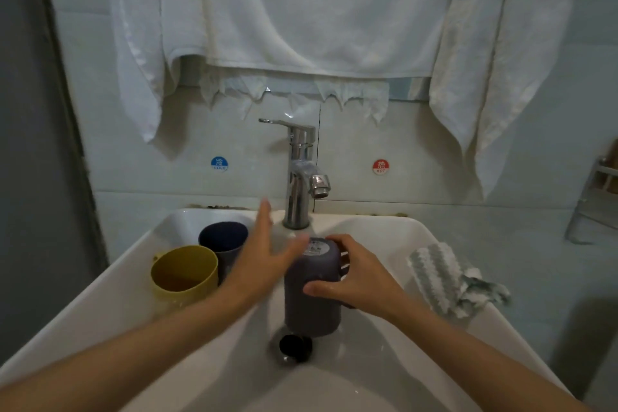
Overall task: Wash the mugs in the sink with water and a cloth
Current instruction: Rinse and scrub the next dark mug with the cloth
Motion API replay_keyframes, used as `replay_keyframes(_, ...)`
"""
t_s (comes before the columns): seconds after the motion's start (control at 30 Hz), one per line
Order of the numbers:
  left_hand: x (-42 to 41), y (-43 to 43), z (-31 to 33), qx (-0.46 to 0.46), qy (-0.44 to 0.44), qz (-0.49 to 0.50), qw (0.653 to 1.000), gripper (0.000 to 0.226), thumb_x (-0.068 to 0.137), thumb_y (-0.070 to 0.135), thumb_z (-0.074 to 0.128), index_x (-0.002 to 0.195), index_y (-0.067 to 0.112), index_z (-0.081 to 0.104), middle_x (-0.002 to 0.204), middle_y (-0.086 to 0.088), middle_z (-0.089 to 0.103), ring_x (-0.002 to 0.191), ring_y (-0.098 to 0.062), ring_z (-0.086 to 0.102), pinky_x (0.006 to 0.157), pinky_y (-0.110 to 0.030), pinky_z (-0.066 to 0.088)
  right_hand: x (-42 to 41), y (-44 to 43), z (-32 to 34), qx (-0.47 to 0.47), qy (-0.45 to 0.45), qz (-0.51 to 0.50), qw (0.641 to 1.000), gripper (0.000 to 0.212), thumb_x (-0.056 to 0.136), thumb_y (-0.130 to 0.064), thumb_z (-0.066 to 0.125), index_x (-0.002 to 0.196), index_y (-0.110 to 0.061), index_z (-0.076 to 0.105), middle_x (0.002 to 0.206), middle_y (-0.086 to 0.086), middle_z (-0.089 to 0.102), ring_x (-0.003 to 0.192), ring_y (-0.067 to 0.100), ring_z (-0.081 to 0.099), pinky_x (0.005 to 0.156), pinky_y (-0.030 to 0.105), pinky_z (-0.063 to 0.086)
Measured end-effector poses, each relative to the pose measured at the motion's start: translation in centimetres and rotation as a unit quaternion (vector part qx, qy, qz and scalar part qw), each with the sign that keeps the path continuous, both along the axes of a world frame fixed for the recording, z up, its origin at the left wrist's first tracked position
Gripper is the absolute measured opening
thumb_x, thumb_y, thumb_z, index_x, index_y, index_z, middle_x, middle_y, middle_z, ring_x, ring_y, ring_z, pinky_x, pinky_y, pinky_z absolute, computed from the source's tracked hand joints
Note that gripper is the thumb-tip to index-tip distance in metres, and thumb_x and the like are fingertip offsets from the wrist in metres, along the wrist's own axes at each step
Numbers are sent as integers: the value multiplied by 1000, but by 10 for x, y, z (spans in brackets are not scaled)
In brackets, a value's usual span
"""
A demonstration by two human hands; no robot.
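Your right hand (357, 278) grips the upturned grey mug (311, 298) over the drain (296, 346); your left hand (264, 257), spread open and blurred, is just left of it.

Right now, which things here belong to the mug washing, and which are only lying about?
For the job: grey mug, yellow mug, dark blue mug, striped cloth, tap, sink.
Just lying about: white towels, cold sticker, hot sticker, wall rack.
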State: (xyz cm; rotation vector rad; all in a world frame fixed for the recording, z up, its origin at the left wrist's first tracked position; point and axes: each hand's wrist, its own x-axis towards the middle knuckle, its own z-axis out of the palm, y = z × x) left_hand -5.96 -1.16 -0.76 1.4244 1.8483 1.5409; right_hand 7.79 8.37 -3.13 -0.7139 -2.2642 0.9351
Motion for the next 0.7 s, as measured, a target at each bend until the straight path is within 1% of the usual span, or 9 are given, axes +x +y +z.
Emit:
replay_keyframes(0.07,6,9,-17,-90,-27,-35,995,79,81,40,62,145,18,22,149,-6,33,135,-21,35,103,-23,31,2,1,-1,-1,-14,1,1000,78,62,-40,84,127,-27,43,111,-14,55,89,-2,56,70,11,49)
replay_keyframes(0.13,7,15,-16,-81,-21,-43,996,62,81,32,67,134,19,38,136,-3,48,123,-18,48,95,-22,39,4,2,3,7,-11,-1,1000,82,60,-42,85,129,-26,43,114,-12,56,92,2,58,73,15,52)
replay_keyframes(0.17,6,17,-14,-50,-27,-55,997,62,76,35,72,128,24,41,129,1,52,116,-16,51,93,-23,44,4,4,5,19,10,-6,1000,82,58,-42,86,127,-25,44,115,-11,56,95,5,58,76,18,53)
replay_keyframes(0.27,6,14,-15,25,-39,-63,997,71,63,49,76,120,34,37,114,15,51,104,-5,53,85,-22,50,1,3,7,64,61,-26,996,78,58,-45,85,122,-27,46,117,-13,55,101,6,56,79,17,53)
replay_keyframes(0.33,8,12,-23,-5,-24,-43,999,59,70,42,71,118,32,39,113,14,51,108,-8,53,88,-24,49,2,-1,3,45,17,-18,999,72,59,-43,85,119,-29,48,115,-13,57,95,2,57,73,10,50)
replay_keyframes(0.4,9,7,-27,-35,1,-27,999,53,72,39,71,115,30,42,111,11,51,109,-10,52,84,-19,47,5,-4,6,27,-39,3,999,70,60,-39,86,119,-28,50,112,-10,59,90,1,57,70,9,49)
replay_keyframes(0.53,8,1,-15,56,-20,-28,998,70,67,47,72,125,31,37,113,19,50,103,0,52,77,-11,45,0,-8,17,35,41,-20,998,76,60,-36,86,125,-27,47,119,-10,56,104,6,55,84,19,51)
replay_keyframes(0.63,14,-2,-22,-20,19,-14,1000,58,76,34,74,123,25,41,116,10,52,112,-9,52,76,-8,40,3,-14,10,22,-27,13,999,69,60,-31,87,120,-25,52,111,-11,59,96,4,57,79,16,50)
replay_keyframes(0.7,14,-4,-23,-27,18,-19,999,58,74,36,74,121,25,42,112,13,51,113,-9,52,70,-5,40,6,-13,12,28,-37,17,999,69,59,-31,88,119,-25,53,110,-12,60,95,1,57,80,17,50)
